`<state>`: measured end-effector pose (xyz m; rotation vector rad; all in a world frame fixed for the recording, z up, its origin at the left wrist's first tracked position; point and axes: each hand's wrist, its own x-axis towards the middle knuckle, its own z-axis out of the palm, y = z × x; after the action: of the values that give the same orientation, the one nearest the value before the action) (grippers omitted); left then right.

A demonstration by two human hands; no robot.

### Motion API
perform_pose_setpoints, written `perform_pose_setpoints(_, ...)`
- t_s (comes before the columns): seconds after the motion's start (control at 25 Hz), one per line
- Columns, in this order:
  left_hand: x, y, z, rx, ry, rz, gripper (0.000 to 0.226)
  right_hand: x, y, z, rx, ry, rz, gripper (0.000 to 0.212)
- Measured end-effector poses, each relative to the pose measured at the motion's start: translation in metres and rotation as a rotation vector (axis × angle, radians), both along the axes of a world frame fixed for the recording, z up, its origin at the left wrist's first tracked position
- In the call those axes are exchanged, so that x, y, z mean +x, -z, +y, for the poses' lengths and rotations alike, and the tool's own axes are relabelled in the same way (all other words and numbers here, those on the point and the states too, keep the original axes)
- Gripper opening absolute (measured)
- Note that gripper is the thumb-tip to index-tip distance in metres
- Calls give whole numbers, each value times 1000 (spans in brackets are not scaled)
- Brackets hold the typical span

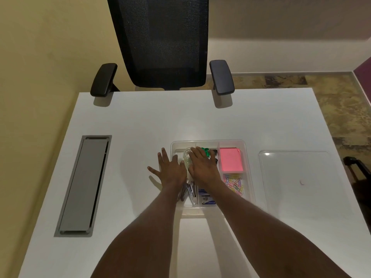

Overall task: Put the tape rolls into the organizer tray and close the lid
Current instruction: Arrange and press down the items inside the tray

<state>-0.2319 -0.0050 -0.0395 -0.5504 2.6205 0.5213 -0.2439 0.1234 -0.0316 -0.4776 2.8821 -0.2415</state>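
Left hand point(170, 169) fingers splayed; right hand point(202, 165) flat over tape roll point(186, 157).

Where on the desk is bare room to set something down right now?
Bare: the wide strip between the organizer tray and the chair armrests, and the stretch between the grey cable hatch and the left hand. Crowded: the tray itself, under the right hand; the clear lid fills the right side.

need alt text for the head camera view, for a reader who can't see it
Two bare hands reach over a clear organizer tray on a white desk: the right hand rests on clear tape rolls inside it, the left hand lies flat at its left edge. The clear lid lies to the right; pink sticky notes and paper clips fill other compartments.
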Motion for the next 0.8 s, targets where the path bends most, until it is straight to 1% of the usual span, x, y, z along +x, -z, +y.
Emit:
perform_pose_setpoints(0.12,7,-3,-2,-64,27,22,43,9,-2,4,47,-3,114,30)
perform_pose_setpoints(0.2,11,-5,-1,-77,34,27,42,13,-3,2,61,-35,115,28)
perform_pose_setpoints(0.48,16,-3,4,9,-21,-13,44,24,0,-3,86,-41,83,29)
perform_pose_setpoints(0.6,18,-2,2,45,-31,-24,42,28,6,-3,76,-48,57,32)
perform_pose_setpoints(0.72,17,-1,2,58,-15,-36,40,33,10,-6,75,-57,3,35)
perform_pose_setpoints(0.8,18,1,2,54,-18,-41,42,36,11,-7,88,-36,4,35)
